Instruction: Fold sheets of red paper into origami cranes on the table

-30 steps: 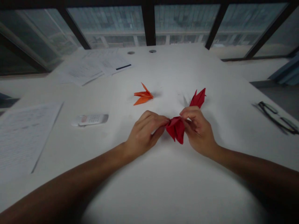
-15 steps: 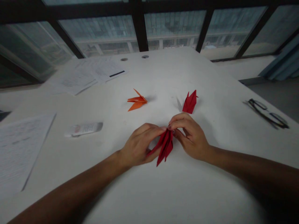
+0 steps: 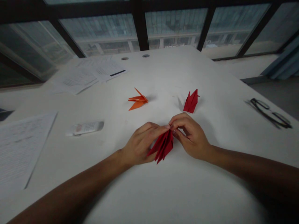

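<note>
Both my hands pinch a folded red paper piece [image 3: 163,145] just above the white table [image 3: 163,193]. My left hand [image 3: 140,143] grips its left side with fingers closed. My right hand [image 3: 190,135] pinches its top end between thumb and forefinger. The paper hangs down and to the left in several narrow pleated flaps. Beyond my right hand stands a finished red paper crane [image 3: 191,101]. An orange paper crane [image 3: 137,100] lies further left.
A white remote or calculator [image 3: 85,128] lies left of my hands. Printed sheets [image 3: 21,146] rest at the left edge, more papers [image 3: 91,73] at the far left. Black glasses [image 3: 268,112] lie at the right. Dark-framed windows run behind the table.
The red paper turned from a wide bunched shape between my hands to a narrow pleated bundle hanging down-left. My hands came closer together. The view shifted slightly.
</note>
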Action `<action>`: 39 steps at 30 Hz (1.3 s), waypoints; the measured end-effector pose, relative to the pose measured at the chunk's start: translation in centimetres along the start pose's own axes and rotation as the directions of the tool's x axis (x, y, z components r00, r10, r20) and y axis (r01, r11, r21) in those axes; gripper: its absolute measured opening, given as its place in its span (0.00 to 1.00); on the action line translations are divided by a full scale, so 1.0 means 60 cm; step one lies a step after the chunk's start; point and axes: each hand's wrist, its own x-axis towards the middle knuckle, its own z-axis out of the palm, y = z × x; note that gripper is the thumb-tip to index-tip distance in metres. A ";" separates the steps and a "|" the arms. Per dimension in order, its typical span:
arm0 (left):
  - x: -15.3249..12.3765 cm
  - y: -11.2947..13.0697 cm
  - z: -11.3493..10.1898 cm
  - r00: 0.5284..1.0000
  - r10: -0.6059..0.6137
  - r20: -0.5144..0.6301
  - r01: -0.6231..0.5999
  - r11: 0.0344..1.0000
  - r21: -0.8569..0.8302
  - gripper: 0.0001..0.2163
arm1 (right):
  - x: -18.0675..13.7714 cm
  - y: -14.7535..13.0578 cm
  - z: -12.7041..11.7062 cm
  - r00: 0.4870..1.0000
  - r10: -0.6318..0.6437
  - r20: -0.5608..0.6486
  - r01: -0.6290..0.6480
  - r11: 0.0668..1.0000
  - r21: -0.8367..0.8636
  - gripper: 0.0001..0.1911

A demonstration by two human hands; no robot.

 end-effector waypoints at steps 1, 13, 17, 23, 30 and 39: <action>-0.002 -0.001 0.001 1.000 -0.002 -0.004 0.002 1.000 -0.012 0.33 | -0.001 0.000 0.001 1.000 0.023 0.003 -0.023 1.000 0.020 0.08; -0.008 -0.004 0.012 0.997 -0.031 -0.074 0.026 0.997 -0.072 0.34 | -0.005 -0.003 0.001 0.994 0.097 0.040 -0.100 0.991 0.083 0.09; -0.005 -0.004 0.013 0.998 -0.035 -0.047 0.032 0.998 -0.062 0.33 | -0.009 0.002 0.000 0.992 0.118 0.038 -0.121 0.989 0.086 0.08; -0.007 0.001 0.017 0.990 -0.144 -0.011 0.141 0.983 -0.119 0.34 | -0.006 0.007 0.003 0.906 0.405 0.127 -0.422 0.889 0.180 0.04; -0.012 0.006 0.021 0.915 -0.402 0.045 0.402 0.891 -0.213 0.36 | -0.002 0.012 0.004 0.860 0.495 0.122 -0.509 0.828 0.235 0.06; -0.007 -0.002 0.011 0.869 -0.477 0.135 0.489 0.784 -0.381 0.29 | -0.002 0.019 0.001 0.906 0.398 0.144 -0.423 0.858 0.290 0.04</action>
